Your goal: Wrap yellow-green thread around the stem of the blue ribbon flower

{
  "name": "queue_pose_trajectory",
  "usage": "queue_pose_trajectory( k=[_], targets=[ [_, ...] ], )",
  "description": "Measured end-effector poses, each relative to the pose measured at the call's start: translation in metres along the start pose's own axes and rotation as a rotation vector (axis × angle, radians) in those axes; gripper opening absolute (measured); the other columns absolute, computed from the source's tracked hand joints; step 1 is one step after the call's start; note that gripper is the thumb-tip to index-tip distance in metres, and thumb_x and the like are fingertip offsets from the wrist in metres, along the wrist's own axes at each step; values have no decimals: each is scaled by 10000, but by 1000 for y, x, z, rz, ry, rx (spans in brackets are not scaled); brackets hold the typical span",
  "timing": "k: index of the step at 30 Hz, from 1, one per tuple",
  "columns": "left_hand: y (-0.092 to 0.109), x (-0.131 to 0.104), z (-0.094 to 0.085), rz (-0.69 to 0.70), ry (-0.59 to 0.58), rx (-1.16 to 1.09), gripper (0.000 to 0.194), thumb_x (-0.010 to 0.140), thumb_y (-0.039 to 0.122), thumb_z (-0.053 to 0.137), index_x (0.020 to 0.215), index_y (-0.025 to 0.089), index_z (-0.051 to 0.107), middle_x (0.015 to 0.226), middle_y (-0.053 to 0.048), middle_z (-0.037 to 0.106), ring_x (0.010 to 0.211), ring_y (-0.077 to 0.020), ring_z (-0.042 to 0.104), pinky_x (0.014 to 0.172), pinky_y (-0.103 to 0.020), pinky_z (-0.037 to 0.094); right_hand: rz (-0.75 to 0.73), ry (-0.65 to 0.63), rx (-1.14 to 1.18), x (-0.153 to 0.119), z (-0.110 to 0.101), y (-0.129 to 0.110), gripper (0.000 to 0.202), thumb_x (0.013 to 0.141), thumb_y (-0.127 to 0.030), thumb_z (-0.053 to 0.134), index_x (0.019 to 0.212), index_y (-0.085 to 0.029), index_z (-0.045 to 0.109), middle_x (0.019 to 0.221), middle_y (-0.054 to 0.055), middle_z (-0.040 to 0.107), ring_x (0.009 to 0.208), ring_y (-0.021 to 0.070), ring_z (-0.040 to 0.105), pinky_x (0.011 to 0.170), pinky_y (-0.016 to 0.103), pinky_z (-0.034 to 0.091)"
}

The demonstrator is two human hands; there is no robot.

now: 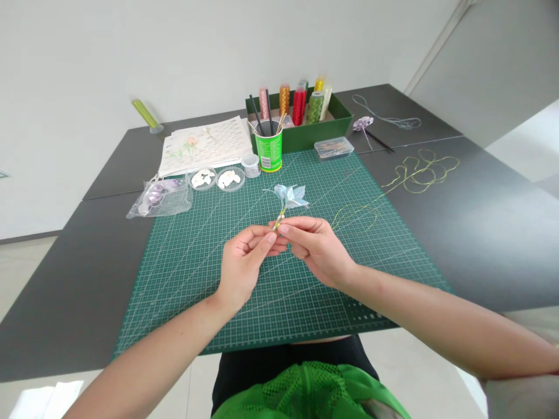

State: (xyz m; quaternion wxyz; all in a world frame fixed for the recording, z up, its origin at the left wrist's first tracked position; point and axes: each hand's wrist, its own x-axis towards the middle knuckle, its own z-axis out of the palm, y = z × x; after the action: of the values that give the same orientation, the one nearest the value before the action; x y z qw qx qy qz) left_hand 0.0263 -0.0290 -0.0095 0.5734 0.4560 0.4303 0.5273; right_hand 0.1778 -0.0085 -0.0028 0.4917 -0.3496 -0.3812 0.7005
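A pale blue artificial flower (293,196) points away from me above the green cutting mat (183,273). My left hand (247,256) pinches the lower end of its stem (280,220) between thumb and fingers. The stem is partly covered in yellow-green thread (384,195). Close against it, my right hand (318,247) is closed in a pinch, and the thread trails from behind this hand to a loose tangle on the right. The exact grip on the thread is hidden by the fingers.
Behind the mat stand a green cup of tools (269,152) and a green box of thread spools (301,139). Two dishes of white pieces (230,178), a plastic bag (168,201) and paper sheets (209,148) lie left. A clear case (334,148) and purple flower (363,123) lie right.
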Motion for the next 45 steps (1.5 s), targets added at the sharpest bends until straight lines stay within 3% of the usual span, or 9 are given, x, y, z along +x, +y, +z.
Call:
queue_pose_trajectory(
  k=[3,5,9,13,19,30,36,45],
  targets=[
    [2,1,0,-3,7,0,162,850,323,784,923,180,767,822,-31,783,713,-111,718,699,-202,596,-28,1,-13,-1,0,1,179,774,-358,798,845,-194,809,620,-17,640,449,24,249,395,219,159],
    [5,3,-1,-33,-23,-20,158,829,315,801,904,179,775,811,-34,781,648,-92,688,601,-161,554,-47,-21,-16,-1,0,0,178,790,-358,788,853,-192,802,610,-24,628,444,24,246,396,217,168],
    [10,7,-4,-132,-163,-154,258,862,421,747,850,166,787,727,-34,750,450,-32,513,387,-118,356,-77,-116,-29,-2,0,-3,181,836,-363,753,827,-185,778,550,-57,521,442,26,234,406,211,176],
    [12,9,-6,-243,-241,-274,290,829,442,775,768,158,769,645,-16,703,414,-19,454,367,-116,282,-75,-191,-11,-3,-2,-4,172,849,-344,742,785,-186,768,541,-57,519,438,27,240,412,211,190],
    [13,9,-5,-250,-303,-321,285,789,432,814,748,153,771,621,-11,674,419,-21,438,355,-115,258,-28,-229,8,-1,-7,-2,162,838,-353,744,815,-198,787,579,-33,585,451,33,267,419,215,183],
    [13,7,-2,-180,-138,-201,251,736,408,859,742,172,773,640,-6,693,478,-34,482,393,-115,337,-82,-90,-49,-2,-5,-3,128,798,-328,785,825,-203,792,507,-65,491,460,41,248,422,221,194],
    [12,3,1,-144,-65,-119,237,750,403,834,820,185,774,696,-17,718,514,-59,504,423,-147,382,-119,-63,-65,-1,-6,0,204,800,-353,794,673,-201,742,500,-64,426,485,47,223,431,228,153],
    [14,5,0,-171,-131,-115,220,760,387,815,774,176,757,677,-15,706,462,-41,444,385,-147,304,-132,-53,-104,0,-7,-2,150,810,-358,777,802,-210,798,495,-65,447,471,45,206,437,229,173]
  ],
)
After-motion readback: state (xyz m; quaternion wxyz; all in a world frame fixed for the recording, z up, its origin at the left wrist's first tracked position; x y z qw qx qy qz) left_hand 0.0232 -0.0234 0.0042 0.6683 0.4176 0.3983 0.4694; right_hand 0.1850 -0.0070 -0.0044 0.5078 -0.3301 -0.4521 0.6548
